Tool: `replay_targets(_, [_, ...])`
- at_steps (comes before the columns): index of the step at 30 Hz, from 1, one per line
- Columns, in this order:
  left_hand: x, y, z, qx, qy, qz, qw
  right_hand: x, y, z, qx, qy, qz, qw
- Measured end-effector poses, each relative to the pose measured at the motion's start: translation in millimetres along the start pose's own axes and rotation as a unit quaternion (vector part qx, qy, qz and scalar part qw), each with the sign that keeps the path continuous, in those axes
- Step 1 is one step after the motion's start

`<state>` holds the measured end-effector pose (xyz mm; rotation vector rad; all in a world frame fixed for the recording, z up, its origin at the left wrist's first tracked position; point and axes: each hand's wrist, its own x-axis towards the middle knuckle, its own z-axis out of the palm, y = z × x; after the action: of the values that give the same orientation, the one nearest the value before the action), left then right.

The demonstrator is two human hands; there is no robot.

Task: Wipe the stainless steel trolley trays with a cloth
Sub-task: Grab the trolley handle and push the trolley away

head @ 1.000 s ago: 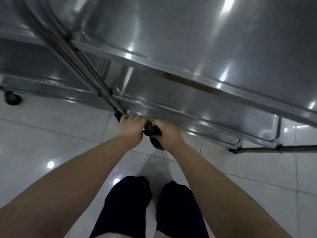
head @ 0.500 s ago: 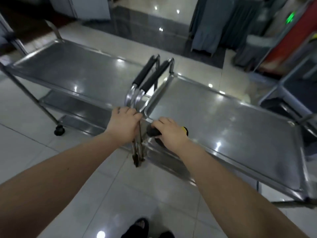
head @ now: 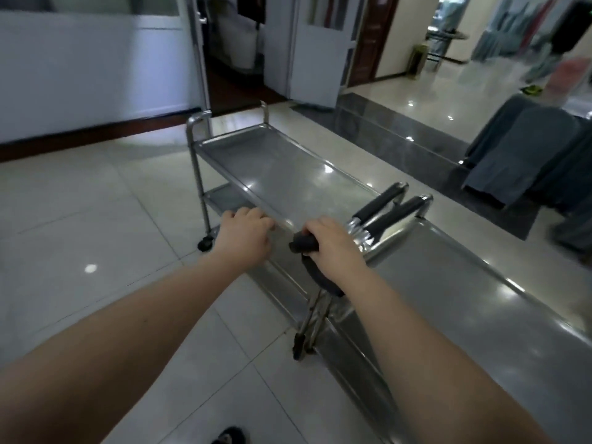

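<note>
Two stainless steel trolleys stand end to end, their black-grip handles [head: 389, 208] meeting in the middle. My left hand [head: 245, 238] rests with curled fingers on the near rim of the far trolley's top tray [head: 288, 177]. My right hand [head: 333, 248] grips a dark cloth [head: 302, 243], bunched at the near corner of that tray; part of it hangs below my wrist. The near trolley's top tray [head: 474, 299] stretches to the right. A lower tray [head: 221, 195] shows under the far trolley.
A black caster [head: 205, 243] sits under the far trolley's left leg. White floor tiles spread to the left. A dark step [head: 384, 129] runs behind the trolleys, with grey garments [head: 528, 161] hanging at the right. An open doorway [head: 234, 59] lies beyond.
My view has lifted from the lower trays and floor to the trolley tops and room. Both hands have shifted from the handle junction onto the far trolley's near rim, the cloth still in my right hand.
</note>
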<state>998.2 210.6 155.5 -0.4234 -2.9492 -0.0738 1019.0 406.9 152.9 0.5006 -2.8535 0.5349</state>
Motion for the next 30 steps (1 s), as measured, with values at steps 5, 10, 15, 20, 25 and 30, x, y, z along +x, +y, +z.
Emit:
replay_targets(5, [43,-106,-37,0.032,0.042,-0.056,0.997,109,-58,15,0.017,0.018,-0.047,0.999])
replay_targets(10, [109,-229,-79,0.065,0.065,-0.077,0.993,237,-126,33,0.038,0.035,-0.079,0.995])
replay_targets(15, [190,-323,-106,0.072,0.082,-0.083,0.991,363,-171,41,0.04,0.063,-0.064,0.995])
replay_targets(20, [283,-380,-118,0.068,0.109,-0.055,0.99,474,-176,39,0.051,0.073,-0.042,0.995])
replay_targets(25, [384,-424,-115,0.047,0.128,-0.026,0.99,574,-154,40,0.028,0.103,-0.038,0.994])
replay_targets(30, [499,-466,-100,0.048,0.122,0.005,0.991,677,-113,47,0.033,0.101,-0.03,0.994])
